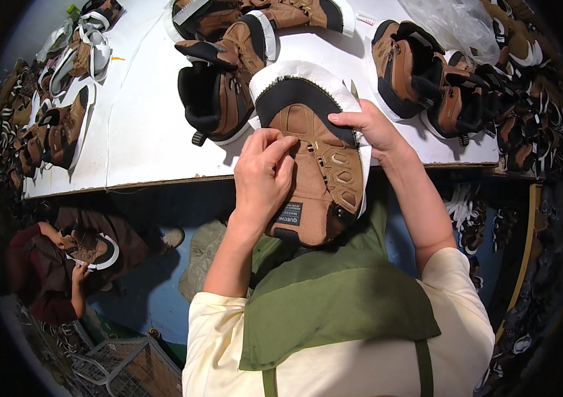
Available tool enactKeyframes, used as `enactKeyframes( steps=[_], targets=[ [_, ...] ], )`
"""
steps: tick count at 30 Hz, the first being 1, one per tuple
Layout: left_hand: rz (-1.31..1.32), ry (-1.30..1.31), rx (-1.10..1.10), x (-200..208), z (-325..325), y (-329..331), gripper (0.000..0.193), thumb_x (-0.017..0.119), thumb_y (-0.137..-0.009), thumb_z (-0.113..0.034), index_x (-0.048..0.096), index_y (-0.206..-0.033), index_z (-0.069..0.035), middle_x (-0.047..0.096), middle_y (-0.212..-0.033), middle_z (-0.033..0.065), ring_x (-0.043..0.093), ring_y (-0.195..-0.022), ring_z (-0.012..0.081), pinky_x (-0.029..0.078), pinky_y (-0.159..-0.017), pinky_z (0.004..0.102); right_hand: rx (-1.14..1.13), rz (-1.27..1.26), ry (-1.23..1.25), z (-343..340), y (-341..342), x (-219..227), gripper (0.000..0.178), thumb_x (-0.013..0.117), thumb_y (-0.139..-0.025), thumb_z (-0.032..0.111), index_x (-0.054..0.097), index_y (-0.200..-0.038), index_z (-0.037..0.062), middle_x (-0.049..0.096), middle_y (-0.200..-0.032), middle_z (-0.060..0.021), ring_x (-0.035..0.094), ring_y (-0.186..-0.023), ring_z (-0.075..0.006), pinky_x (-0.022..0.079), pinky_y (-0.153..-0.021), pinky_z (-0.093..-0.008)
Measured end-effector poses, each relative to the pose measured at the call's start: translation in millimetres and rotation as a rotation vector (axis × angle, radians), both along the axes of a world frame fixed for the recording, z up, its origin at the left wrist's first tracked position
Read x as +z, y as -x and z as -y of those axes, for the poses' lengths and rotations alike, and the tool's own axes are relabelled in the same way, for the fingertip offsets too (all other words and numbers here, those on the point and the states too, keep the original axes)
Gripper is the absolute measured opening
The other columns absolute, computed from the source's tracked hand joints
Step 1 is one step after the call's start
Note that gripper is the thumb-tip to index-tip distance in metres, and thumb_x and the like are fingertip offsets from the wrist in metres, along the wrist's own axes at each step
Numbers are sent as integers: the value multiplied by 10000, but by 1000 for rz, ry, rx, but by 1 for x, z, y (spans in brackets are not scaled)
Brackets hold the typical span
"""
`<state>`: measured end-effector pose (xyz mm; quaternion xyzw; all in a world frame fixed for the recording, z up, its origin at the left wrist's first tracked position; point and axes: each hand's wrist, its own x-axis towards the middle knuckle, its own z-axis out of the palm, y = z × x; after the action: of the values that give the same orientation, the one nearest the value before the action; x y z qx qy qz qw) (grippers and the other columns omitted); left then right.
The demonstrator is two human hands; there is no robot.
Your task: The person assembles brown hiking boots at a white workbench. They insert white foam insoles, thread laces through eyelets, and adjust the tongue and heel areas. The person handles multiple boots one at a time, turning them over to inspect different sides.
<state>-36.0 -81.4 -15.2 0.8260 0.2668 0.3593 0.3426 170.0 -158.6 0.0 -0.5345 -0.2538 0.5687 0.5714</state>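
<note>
A brown and black shoe upper [311, 182] with a white lining edge round its toe is held up before me, toe pointing away. My right hand [377, 132] grips its right side near the toe, thumb on top of the black toe band and fingers underneath. A thin pointed grey tip [354, 90] shows just beyond that thumb; the rest of it is hidden. On the upper's left side, my left hand [263, 169] is closed, with thumb and fingertips pinched together over the brown fabric by the lace loops. What lies in that pinch is too small to make out.
A white table [149, 119] lies ahead, its front edge just beyond my lap. Brown shoe uppers [215, 92] stand on it, with more uppers [420, 79] at right beside a clear plastic bag [456, 26]. At lower left a co-worker [56, 264] handles another upper, near a wire cage [119, 364].
</note>
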Motion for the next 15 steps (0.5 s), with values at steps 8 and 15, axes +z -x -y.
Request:
enactKeyframes(
  steps=[8,15],
  targets=[
    [18,-17,-67,-1,-2,6,276,598,-765,89,687,-1006,-10,598,-932,114,607,-852,252,497,-751,320,3,8,-4,-3,-6,-14,431,666,-816,117,561,-1197,-55,666,-1082,-123,664,-926,-169,532,-831,-302],
    [-36,-82,-50,-4,-4,2,247,655,-758,45,686,-993,-24,598,-931,107,602,-860,268,501,-743,352,3,20,-11,-3,-5,-12,418,695,-806,158,592,-1147,-61,668,-1042,-115,652,-909,-163,518,-822,-295]
  ],
)
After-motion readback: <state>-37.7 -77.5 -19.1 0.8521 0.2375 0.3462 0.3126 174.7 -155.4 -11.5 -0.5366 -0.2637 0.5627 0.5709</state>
